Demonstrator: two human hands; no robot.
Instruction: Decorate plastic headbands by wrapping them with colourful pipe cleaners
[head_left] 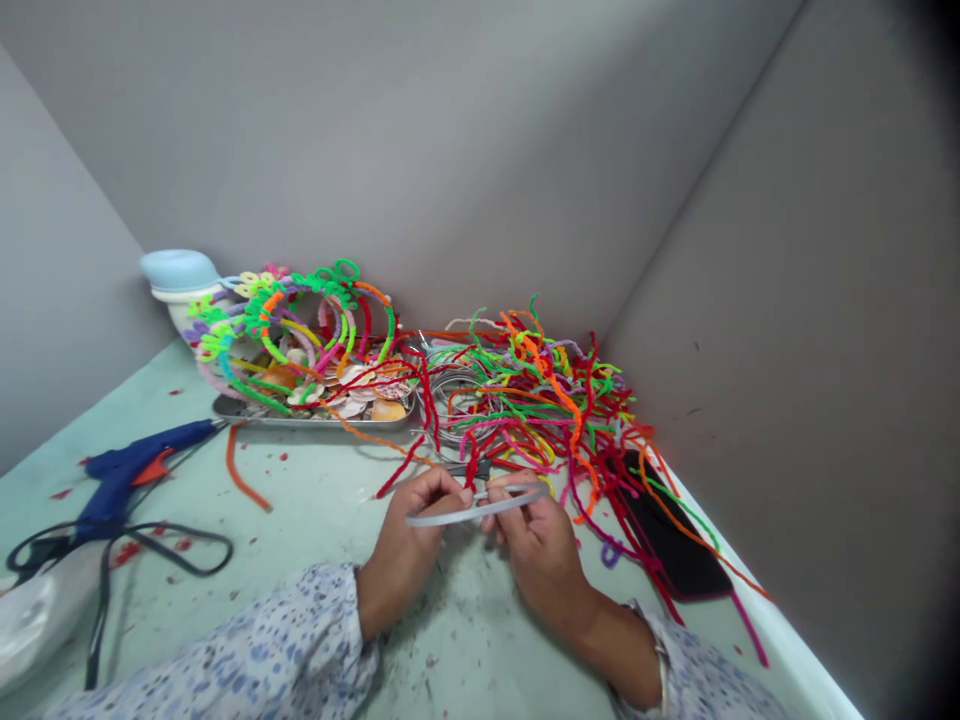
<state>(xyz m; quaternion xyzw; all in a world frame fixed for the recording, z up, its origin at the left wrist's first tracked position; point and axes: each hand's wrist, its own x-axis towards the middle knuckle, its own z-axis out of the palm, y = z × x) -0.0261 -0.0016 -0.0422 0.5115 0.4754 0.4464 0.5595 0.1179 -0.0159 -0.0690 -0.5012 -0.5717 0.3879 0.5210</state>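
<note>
A thin grey headband [442,519] curves between my two hands above the table. My left hand [412,525] is closed, its thumb and fingers pinching the band on the left. On the other side, my right hand [534,535] grips the same band, fingers curled. A red pipe cleaner [471,468] stands up by my left fingertips; whether they hold it, I cannot tell. Dark scissors [480,467] lie just behind my fingers, partly hidden. Beyond them are a coil of grey hoops [439,425] and a heap of coloured pipe cleaners [555,375].
At the left lies a blue glue gun [124,480] with its dark cord [214,568]. A metal tray [360,424] holds shells, with fuzzy decorated headbands [330,290] over it. Behind stands a blue-lidded bottle [180,275]. A black phone [679,545] rests at the right edge.
</note>
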